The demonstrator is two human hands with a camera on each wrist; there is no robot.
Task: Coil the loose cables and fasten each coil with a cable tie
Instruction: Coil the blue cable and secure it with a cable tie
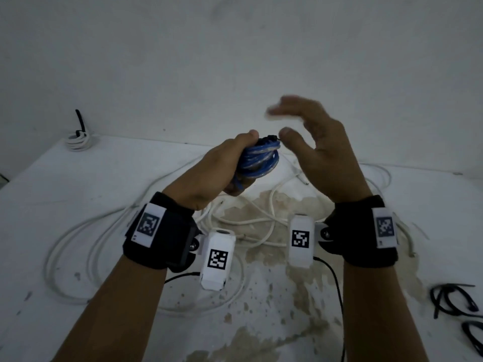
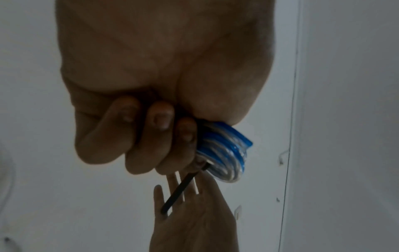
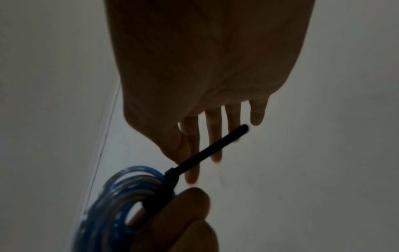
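My left hand point(image 1: 224, 165) grips a coiled blue cable point(image 1: 260, 160) held above the table. A black cable tie point(image 3: 207, 151) is fastened round the coil, and its tail sticks out straight. In the left wrist view the fingers point(image 2: 159, 136) curl round the blue coil point(image 2: 224, 153), with the tie's tail point(image 2: 183, 189) pointing away. My right hand point(image 1: 308, 131) hovers just right of the coil with straight, spread fingers point(image 3: 212, 134), touching nothing. Loose white cable point(image 1: 86, 246) lies in wide loops on the table below.
A white coil bound with a black tie point(image 1: 78, 138) sits at the table's back left corner. Several black cable ties point(image 1: 454, 301) lie at the right edge. The white table point(image 1: 78, 184) has brown stains in the middle. A white wall stands behind.
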